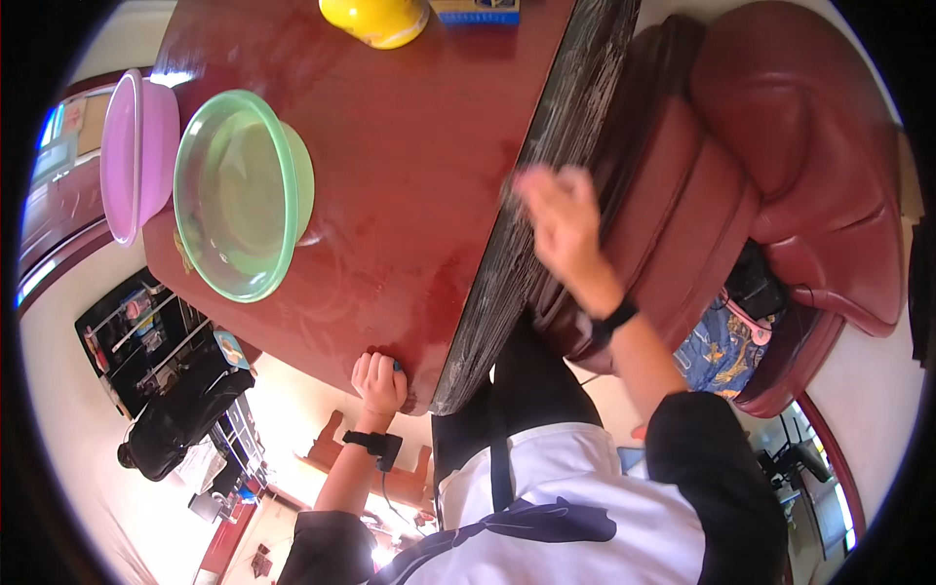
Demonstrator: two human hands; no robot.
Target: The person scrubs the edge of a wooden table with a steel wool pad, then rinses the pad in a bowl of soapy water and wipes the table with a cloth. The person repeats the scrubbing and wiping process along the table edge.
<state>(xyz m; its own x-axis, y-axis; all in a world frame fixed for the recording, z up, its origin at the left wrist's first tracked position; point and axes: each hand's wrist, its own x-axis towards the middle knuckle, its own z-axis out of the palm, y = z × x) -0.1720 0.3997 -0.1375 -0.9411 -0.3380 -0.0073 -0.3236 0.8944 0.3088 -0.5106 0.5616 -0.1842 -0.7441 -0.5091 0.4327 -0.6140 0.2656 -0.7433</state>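
Note:
My left hand (379, 384) rests curled on the near corner of the dark red tabletop (395, 183). A small blue spot shows by its thumb; what it is I cannot tell. Blurred by motion, my right hand (559, 219) is over the table's dark, streaked side edge (497, 314), its fingers bent. Something pinkish shows at its fingertips, too blurred to tell whether it is held. To the left on the table stands a translucent green basin (301, 168), apart from both hands. What looks like water lies in it.
A pink basin (157, 146) stands beyond the green one. At the far edge are a yellow container (376, 22) and a blue-edged box (479, 14). A red leather sofa (790, 146) borders the table on the right. A wooden stool (365, 468) stands below left.

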